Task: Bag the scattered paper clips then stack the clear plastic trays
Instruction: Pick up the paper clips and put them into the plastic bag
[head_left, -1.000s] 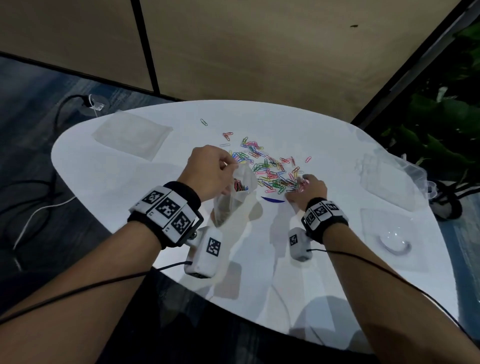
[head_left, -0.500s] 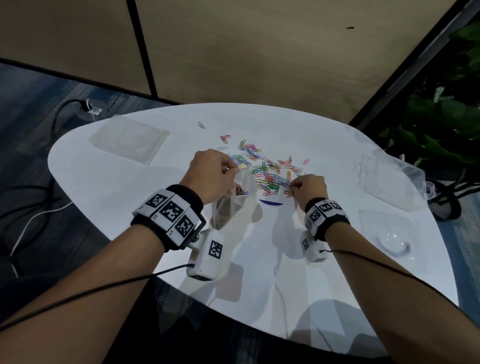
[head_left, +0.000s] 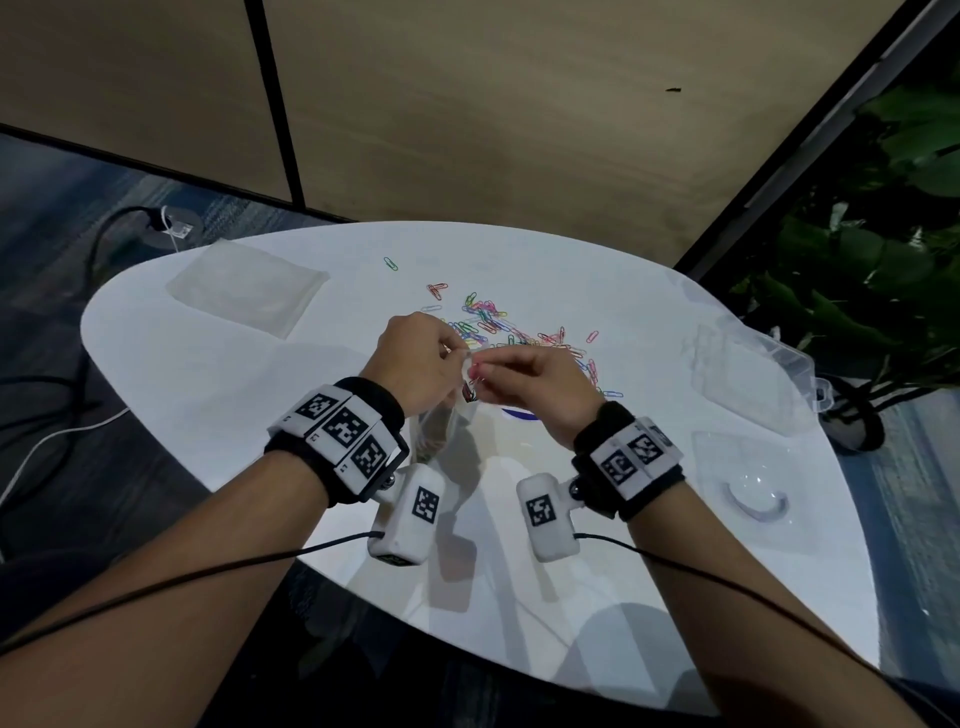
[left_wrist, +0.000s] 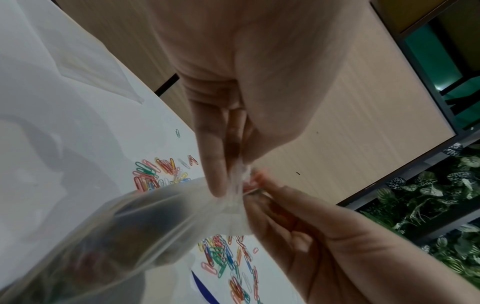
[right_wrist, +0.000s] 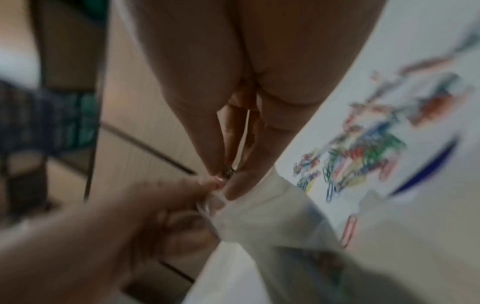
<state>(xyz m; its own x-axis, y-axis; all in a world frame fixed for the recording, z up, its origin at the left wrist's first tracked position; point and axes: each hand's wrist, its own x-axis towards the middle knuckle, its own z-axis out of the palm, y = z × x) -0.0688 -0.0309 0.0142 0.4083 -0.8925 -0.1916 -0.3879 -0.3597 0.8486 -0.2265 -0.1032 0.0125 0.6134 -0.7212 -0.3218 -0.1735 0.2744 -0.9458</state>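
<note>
The limp, slippery clear bag (left_wrist: 145, 222) hangs from the left hand (head_left: 421, 358) pinching its mouth, while the right hand (head_left: 535, 382), at its 3 o'clock, pinches light paper clips (right_wrist: 230, 171) best fed in at the rim

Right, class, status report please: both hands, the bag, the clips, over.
Left hand pinches bag mouth. Right hand pinches a few clips at the opening. Most paper clips loose on table. Clear trays unstacked; nothing blocking.

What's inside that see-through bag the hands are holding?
A few colored paper clips show through the clear bag near its top. The left hand pinches the mouth, and lower down the plastic is too blurry to count any more.
</note>
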